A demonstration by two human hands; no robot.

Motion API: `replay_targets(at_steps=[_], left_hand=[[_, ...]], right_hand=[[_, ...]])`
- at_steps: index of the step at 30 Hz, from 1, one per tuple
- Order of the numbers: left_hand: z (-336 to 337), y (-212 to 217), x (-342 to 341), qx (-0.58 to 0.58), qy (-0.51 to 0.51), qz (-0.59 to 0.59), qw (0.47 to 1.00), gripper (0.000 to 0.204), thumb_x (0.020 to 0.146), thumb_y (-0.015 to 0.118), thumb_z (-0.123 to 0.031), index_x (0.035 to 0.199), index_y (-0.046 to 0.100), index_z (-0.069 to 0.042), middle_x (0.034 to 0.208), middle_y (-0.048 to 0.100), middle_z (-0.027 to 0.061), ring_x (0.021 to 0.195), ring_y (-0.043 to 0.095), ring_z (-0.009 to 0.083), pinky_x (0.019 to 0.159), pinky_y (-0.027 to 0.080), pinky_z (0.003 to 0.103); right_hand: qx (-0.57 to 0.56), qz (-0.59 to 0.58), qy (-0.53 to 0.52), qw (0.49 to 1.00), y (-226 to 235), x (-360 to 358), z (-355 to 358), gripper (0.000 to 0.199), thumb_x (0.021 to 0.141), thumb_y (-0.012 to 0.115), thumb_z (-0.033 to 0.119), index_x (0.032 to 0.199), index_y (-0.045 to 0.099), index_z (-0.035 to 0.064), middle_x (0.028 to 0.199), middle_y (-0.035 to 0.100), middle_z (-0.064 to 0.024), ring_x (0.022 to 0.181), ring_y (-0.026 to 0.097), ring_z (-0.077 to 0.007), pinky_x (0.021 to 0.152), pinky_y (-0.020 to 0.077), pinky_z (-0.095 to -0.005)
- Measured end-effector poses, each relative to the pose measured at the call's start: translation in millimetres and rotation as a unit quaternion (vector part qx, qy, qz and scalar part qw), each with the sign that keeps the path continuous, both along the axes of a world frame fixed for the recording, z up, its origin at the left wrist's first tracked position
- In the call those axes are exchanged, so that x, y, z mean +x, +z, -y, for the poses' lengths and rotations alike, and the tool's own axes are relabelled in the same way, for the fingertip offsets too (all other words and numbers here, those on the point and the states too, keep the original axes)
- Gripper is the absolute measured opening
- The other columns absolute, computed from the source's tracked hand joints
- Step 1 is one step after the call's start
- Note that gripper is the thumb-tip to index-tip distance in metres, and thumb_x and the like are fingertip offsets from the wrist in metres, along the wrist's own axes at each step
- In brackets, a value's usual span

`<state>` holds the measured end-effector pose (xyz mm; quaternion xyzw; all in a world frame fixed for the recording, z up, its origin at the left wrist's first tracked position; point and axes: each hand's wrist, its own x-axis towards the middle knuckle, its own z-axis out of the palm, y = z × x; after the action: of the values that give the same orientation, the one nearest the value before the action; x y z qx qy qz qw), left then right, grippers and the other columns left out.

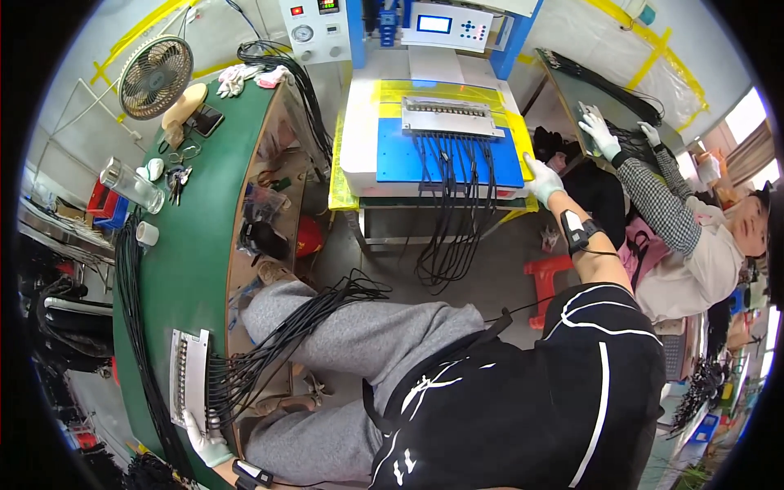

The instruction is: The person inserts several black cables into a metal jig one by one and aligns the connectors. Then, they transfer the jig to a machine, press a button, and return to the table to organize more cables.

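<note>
My left hand (207, 442), in a white glove, grips the near end of a silver metal cable fixture (190, 376) at the green table's edge. Black cables (282, 335) run from this fixture across my grey-trousered leg. My right hand (545, 181), also gloved, rests at the right front edge of the white machine, fingers stretched out and nothing seen in them. On the machine's blue plate (396, 155) lies a second metal fixture (452, 118). Its row of black cables (453, 220) hangs over the front edge.
On the green table (192, 261) are a fan (155, 77), a phone (206, 120), keys (176, 181), a glass bottle (133, 186) and a long black cable bundle (135, 294). A red stool (543, 286) stands right. A co-worker (694, 253) with gloved hands sits at another table.
</note>
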<state>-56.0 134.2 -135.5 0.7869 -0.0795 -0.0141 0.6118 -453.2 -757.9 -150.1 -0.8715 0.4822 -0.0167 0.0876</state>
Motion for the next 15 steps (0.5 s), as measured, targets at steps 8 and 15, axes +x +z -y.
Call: replay_targets(at_steps=[8,15], left_hand=[[102,60,-17,-0.168,0.063,-0.113,0.977,0.064,0.083,0.078,-0.015,0.137,0.046,-0.005,0.131,0.055,0.0101,0.114,0.058,0.0236,0.085,0.056,0.041],[71,58,-47,0.242,0.185,0.025,0.952,0.115,0.065,0.092,-0.032,0.147,0.026,0.013,0.140,0.052,0.0279,0.119,0.061,0.0305,0.098,0.051,0.036]], right_hand=[[0.010,0.332,0.084,0.939,91,121,55,0.037,0.090,0.072,0.016,0.123,0.065,-0.0003,0.115,0.070,-0.0081,0.106,0.065,-0.0184,0.096,0.0490,-0.0293],[0.486,0.255,0.340,0.764,95,415,-241,0.025,0.098,0.063,0.019,0.118,0.065,0.0048,0.079,0.066,-0.0047,0.052,0.052,-0.0066,0.044,0.0390,-0.0216]])
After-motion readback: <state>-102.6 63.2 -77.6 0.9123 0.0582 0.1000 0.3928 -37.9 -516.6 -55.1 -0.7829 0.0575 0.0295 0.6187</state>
